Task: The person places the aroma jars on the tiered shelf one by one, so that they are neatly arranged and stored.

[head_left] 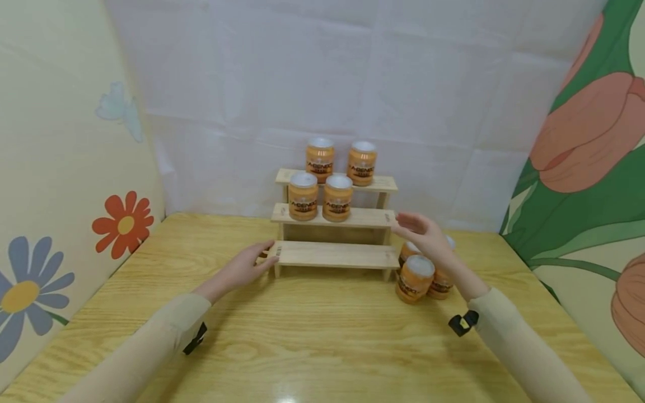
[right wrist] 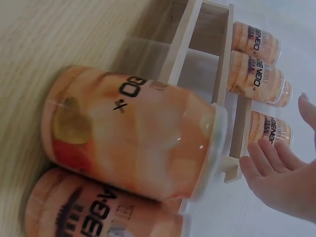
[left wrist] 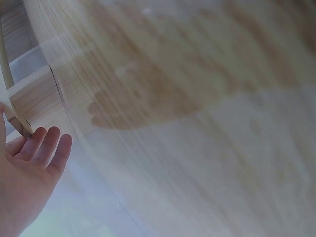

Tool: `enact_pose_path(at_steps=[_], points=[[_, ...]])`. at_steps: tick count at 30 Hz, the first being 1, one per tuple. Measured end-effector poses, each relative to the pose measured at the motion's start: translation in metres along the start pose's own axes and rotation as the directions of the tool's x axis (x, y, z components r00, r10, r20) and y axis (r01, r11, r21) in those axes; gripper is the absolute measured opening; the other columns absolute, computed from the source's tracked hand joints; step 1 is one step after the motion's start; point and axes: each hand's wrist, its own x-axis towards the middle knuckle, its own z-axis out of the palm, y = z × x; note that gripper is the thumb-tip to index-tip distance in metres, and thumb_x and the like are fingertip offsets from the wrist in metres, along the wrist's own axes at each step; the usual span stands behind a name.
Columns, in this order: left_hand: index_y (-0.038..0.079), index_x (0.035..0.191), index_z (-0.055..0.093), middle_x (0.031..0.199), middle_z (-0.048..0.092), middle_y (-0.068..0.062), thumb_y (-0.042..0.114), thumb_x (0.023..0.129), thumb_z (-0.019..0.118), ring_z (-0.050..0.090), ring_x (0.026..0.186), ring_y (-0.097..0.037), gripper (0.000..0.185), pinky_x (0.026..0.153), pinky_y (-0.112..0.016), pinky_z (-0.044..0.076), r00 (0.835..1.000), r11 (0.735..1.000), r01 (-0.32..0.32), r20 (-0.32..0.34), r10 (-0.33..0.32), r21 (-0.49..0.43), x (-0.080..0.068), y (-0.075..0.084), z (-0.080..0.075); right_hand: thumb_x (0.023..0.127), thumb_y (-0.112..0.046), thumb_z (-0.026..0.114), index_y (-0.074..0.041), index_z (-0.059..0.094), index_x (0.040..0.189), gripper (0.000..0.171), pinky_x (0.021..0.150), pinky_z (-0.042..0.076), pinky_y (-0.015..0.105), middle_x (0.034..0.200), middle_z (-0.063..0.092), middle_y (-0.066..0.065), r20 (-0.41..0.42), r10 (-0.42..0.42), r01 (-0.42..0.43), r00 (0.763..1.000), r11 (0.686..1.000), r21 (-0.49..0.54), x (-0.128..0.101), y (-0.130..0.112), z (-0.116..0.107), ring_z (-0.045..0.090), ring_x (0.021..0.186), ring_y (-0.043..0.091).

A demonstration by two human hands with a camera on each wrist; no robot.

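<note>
A three-step wooden rack (head_left: 335, 254) stands at the back middle of the table. Two orange jars with white lids sit on its top step (head_left: 361, 163) and two on its middle step (head_left: 303, 195); the bottom step is bare. My left hand (head_left: 245, 266) lies open, fingertips touching the bottom step's left end (left wrist: 30, 103). My right hand (head_left: 423, 233) hovers open beside the rack's right end, above several orange jars (head_left: 415, 279) standing on the table. In the right wrist view those jars (right wrist: 131, 140) fill the frame, and my right hand's fingers (right wrist: 279, 170) are straight.
The wooden table (head_left: 312, 341) is walled by a white sheet (head_left: 353, 84) behind, a flower-print panel (head_left: 55, 168) on the left and a tulip-print panel (head_left: 589, 168) on the right.
</note>
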Motion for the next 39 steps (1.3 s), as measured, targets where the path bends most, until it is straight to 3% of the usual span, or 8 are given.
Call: enact_pose_path(at_steps=[9,19,29,39], points=[[-0.003,0.145,0.028,0.144,0.038,-0.026,0.039,0.098,0.047,0.049,0.12,-0.04,0.066,0.095,-0.053,0.046,1.0,1.0,-0.003,0.0,0.003,0.002,0.001,-0.001,0.001,0.091,-0.034,0.063,-0.007,0.046,0.138,0.057,0.098,0.045,0.049,0.136,0.05,0.017,0.002,0.0,0.001,1.0,0.99,-0.141,-0.022,0.012,-0.01,0.05,0.122,0.034],[-0.003,0.146,0.027,0.144,0.037,-0.025,0.039,0.099,0.046,0.049,0.121,-0.04,0.066,0.095,-0.053,0.046,1.0,1.0,-0.001,-0.001,0.001,-0.005,0.0,-0.002,0.001,0.091,-0.029,0.064,0.0,0.05,0.133,0.053,0.09,0.051,0.044,0.132,0.053,0.02,0.035,-0.018,0.025,0.999,0.98,-0.197,-0.039,0.022,-0.015,0.055,0.114,0.035],[-0.003,0.146,0.026,0.145,0.036,-0.025,0.04,0.099,0.046,0.049,0.121,-0.039,0.067,0.093,-0.051,0.048,1.0,1.0,-0.001,0.003,0.001,0.003,0.0,-0.001,0.001,0.089,-0.022,0.066,0.004,0.054,0.128,0.049,0.093,0.049,0.049,0.128,0.055,0.024,0.017,-0.016,0.02,1.0,0.956,-0.294,-0.051,0.029,-0.014,0.053,0.116,0.04],[-0.003,0.146,0.026,0.145,0.036,-0.025,0.038,0.099,0.045,0.049,0.12,-0.039,0.065,0.092,-0.051,0.048,1.0,1.0,0.007,0.007,-0.007,0.008,0.0,-0.001,0.001,0.086,-0.01,0.068,0.005,0.057,0.124,0.042,0.093,0.046,0.054,0.124,0.057,0.026,0.07,-0.111,0.129,0.991,0.926,-0.355,-0.051,0.034,-0.015,0.052,0.116,0.044]])
